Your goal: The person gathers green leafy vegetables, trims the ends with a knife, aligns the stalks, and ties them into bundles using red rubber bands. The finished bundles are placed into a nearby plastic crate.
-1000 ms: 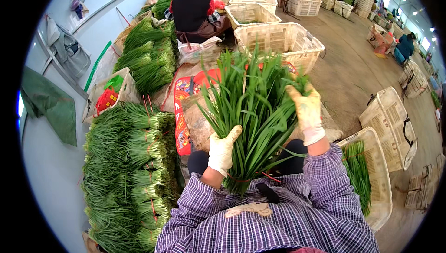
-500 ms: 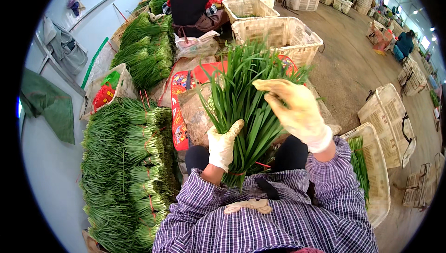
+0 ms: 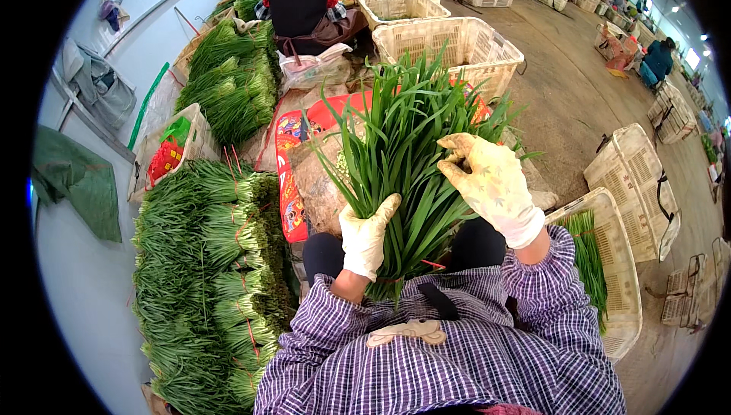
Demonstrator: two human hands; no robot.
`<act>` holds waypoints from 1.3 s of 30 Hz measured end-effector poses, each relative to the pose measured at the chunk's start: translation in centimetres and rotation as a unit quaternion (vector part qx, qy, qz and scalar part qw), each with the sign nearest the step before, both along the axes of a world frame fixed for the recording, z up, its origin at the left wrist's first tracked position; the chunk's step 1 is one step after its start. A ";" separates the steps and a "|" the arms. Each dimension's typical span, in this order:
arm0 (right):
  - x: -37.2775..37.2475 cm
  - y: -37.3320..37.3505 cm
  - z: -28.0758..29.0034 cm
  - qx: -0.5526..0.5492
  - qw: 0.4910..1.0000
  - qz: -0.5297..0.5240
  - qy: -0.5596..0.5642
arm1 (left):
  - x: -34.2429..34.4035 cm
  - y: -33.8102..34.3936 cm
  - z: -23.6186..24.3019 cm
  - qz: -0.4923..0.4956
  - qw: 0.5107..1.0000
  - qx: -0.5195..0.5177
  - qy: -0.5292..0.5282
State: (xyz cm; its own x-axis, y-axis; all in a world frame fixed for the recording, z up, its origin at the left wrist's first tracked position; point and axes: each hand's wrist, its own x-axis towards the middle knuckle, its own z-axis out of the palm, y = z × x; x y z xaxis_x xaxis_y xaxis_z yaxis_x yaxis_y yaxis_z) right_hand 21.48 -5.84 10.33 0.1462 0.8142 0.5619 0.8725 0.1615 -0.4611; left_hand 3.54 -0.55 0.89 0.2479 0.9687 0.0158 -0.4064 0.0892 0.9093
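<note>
A thick bunch of garlic chives (image 3: 411, 156) stands fanned out above my lap, its long flat green leaves spreading at the top. My left hand (image 3: 365, 236), in a pale stained glove, is closed around the bunch lower down, with the thumb across the front. A red tie (image 3: 432, 264) shows near the lower end. My right hand (image 3: 495, 186), gloved as well, is beside the leaves on the right. Its fingers are bent, with a gap between thumb and forefinger and nothing seen between them.
Stacked tied chive bundles (image 3: 202, 278) lie at my left, near a small crate (image 3: 194, 141) holding red and green bags. A plastic crate (image 3: 620, 263) with chives stands at my right. Ahead are a large crate (image 3: 457, 42) and a seated person (image 3: 304, 11) in a dark vest.
My right hand has turned and its fingers have bent more beside the leaves. The left hand keeps its grip on the chives. The view has shifted slightly.
</note>
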 end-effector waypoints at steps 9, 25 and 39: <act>0.3 1.8 -1.7 -0.014 0.998 0.008 -0.068 | 0.0 -0.4 0.4 0.004 1.000 0.012 0.007; -3.0 2.5 4.6 0.120 0.982 0.112 -0.096 | 0.4 -1.4 0.4 -0.005 0.994 0.073 0.080; -0.8 1.3 8.3 0.155 0.985 0.028 -0.069 | 0.4 -1.7 0.1 -0.012 0.991 0.104 0.083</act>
State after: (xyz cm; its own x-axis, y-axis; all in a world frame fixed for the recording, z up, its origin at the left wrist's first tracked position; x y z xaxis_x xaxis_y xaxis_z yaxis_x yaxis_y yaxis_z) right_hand 20.72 -4.55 18.61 0.0104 0.6045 0.7965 0.9093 0.3257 -0.2590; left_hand 3.96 -2.25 0.96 0.2866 0.9425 0.1719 -0.2491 -0.1000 0.9633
